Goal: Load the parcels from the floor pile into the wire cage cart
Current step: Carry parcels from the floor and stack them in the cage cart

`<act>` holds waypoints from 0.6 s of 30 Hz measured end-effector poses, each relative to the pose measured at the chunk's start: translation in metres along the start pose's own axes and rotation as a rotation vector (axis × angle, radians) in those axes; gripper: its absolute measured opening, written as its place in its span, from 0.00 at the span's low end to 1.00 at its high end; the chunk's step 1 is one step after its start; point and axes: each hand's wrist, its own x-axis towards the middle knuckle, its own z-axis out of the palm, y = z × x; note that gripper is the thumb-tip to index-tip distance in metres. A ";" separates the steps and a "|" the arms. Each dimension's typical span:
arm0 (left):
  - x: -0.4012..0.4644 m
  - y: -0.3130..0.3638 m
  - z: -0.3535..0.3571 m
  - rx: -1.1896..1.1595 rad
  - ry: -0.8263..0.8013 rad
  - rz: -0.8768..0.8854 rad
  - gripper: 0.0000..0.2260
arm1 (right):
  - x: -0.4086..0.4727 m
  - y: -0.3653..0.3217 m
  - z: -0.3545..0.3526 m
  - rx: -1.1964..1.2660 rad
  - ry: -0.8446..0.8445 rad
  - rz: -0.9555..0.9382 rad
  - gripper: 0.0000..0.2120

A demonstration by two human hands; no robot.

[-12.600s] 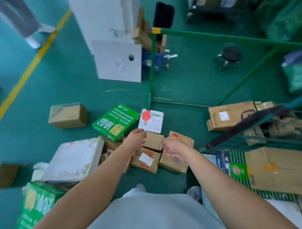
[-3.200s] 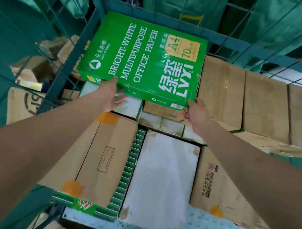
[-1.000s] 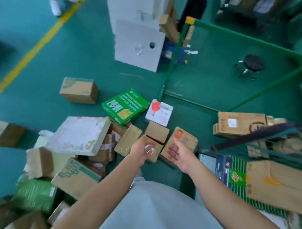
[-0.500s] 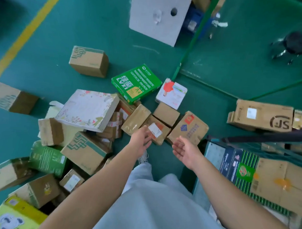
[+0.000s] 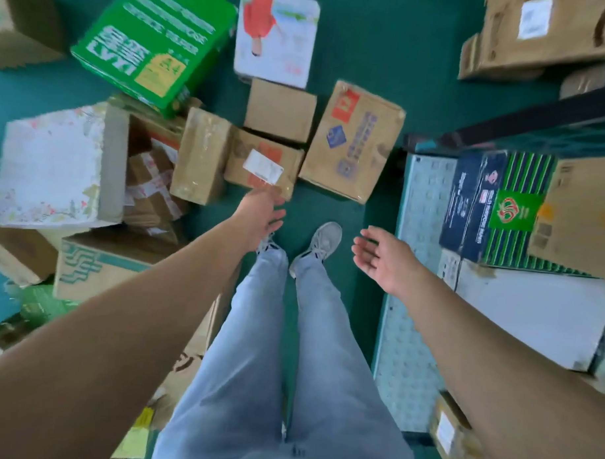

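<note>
Head view, only one: person stands on the green floor looking straight down, parcel pile ahead and to the left, wire cage cart at the right edge, already part loaded with a dark striped box and a white flat box. Left hand released, fingers loose and spread, holding nothing, fingertips just at the near edge of the small labelled box; contact cannot be told, frame is blurred. Right hand also released, palm turned inward, empty, hanging over the floor between the shoes and the cart's near edge, apart from any parcel. The labelled box lies straight ahead of the left hand, flat on the floor, long axis running roughly left to right, wedged between a tall taped box on its left and a bigger stickered box on its right, plain brown box behind it. Left hand clearly nearer; right would have to cross inward and forward. Likely next pick is that labelled box, probably two-handed from its short ends. Green paper ream and white picture box lie farther out near the top edge.
</note>
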 end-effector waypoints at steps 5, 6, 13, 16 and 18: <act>0.101 -0.010 0.043 0.164 -0.019 -0.024 0.15 | 0.115 -0.015 -0.011 -0.086 0.027 0.017 0.07; 0.122 -0.014 0.051 0.217 -0.027 -0.018 0.13 | 0.139 -0.018 -0.010 -0.106 0.029 0.015 0.06; 0.275 -0.035 0.079 0.429 0.005 0.070 0.22 | 0.288 -0.034 0.001 -0.198 0.095 -0.022 0.14; 0.333 -0.034 0.092 0.520 0.048 0.072 0.27 | 0.344 -0.037 0.001 -0.195 0.147 -0.042 0.17; 0.360 -0.032 0.100 0.595 0.075 0.097 0.30 | 0.374 -0.037 -0.002 -0.196 0.179 -0.072 0.21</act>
